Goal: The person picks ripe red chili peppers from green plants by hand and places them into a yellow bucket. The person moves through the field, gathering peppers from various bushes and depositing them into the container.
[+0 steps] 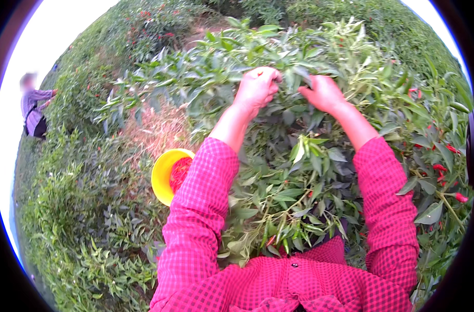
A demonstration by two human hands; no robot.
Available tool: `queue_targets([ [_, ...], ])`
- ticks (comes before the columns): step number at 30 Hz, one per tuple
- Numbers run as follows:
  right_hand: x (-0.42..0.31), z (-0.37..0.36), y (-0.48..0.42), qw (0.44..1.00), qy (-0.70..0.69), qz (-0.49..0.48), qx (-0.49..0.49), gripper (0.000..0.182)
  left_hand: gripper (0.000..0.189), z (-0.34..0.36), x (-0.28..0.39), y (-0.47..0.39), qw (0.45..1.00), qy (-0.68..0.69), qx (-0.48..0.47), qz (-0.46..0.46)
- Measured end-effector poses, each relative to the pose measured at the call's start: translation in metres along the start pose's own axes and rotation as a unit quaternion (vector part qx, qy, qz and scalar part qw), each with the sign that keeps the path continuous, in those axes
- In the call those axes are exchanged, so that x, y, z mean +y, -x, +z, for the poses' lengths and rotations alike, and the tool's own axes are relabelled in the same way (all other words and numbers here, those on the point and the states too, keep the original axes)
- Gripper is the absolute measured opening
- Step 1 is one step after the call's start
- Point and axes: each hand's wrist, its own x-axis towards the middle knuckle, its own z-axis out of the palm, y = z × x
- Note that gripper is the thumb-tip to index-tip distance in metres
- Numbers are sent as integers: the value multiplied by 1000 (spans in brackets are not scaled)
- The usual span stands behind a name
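Observation:
Both of my hands reach into the leafy top of a chili pepper plant. My left hand has its fingers curled in; a small red spot shows at them, and whether they hold a pepper cannot be made out. Just to its right, my right hand is among the leaves, thumb towards the left hand, its fingertips partly hidden by foliage. A yellow bucket with red chili peppers inside is left of my left forearm, which partly covers it. Green chili peppers hang low near my body.
Dry straw-like ground cover lies beyond the bucket. More pepper plants surround me. Red chili peppers hang at the right. A person in a striped shirt stands at the far left, hands at the plants.

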Motion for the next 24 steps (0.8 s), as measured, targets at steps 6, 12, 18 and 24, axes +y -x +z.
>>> queue_targets([
  [6,1,6,0,998,7,3,62,51,16,-27,20,37,995,8,-94,-25],
  [12,-13,-8,4,998,29,45,16,51,16,-65,18,73,994,27,-92,-46],
  [18,-11,4,-3,998,52,32,18,52,17,-82,9,91,991,75,-92,-54],
  [24,6,3,-1,998,58,-2,35,54,17,-121,9,123,996,85,-32,25],
])
